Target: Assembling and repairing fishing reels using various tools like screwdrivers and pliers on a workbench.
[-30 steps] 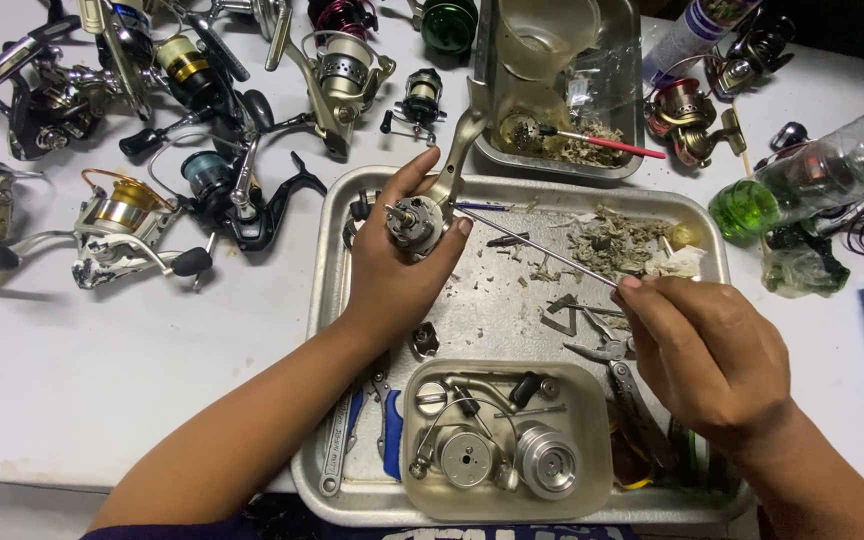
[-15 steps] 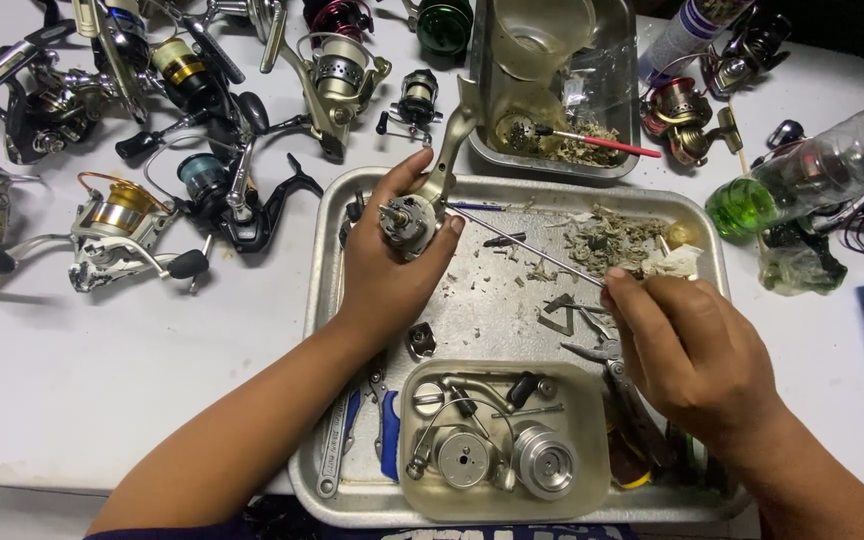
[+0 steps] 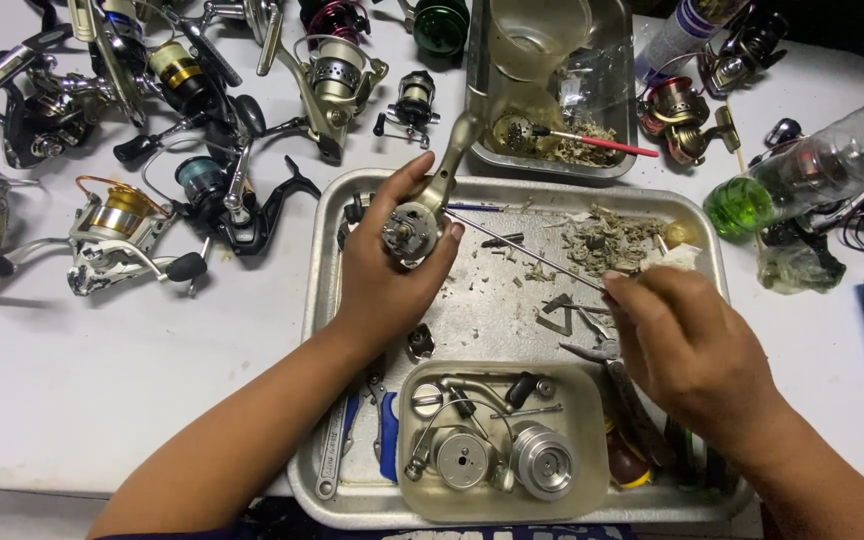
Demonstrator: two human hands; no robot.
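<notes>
I see my left hand (image 3: 387,285) raised over the upper left part of the metal tray (image 3: 327,300), wrapped around a grey reel body (image 3: 414,228): the thumb runs up its left side, the other fingers curl round its right, and the round gear housing faces up at me between them. The reel's foot stem sticks out past my fingertips, so its long axis runs from the palm up and to the right, towards the metal tub (image 3: 482,150) of debris just above the tray. My right hand (image 3: 687,345) sits over the tray's right half, fingers pressed together in a pinch on the near end of a thin metal rod (image 3: 527,250). The rod slants up and left from that pinch, its far tip reaching the reel body at my left fingers. Below, inside the tray, a small tan dish (image 3: 592,480) holds a spool and loose reel parts.
</notes>
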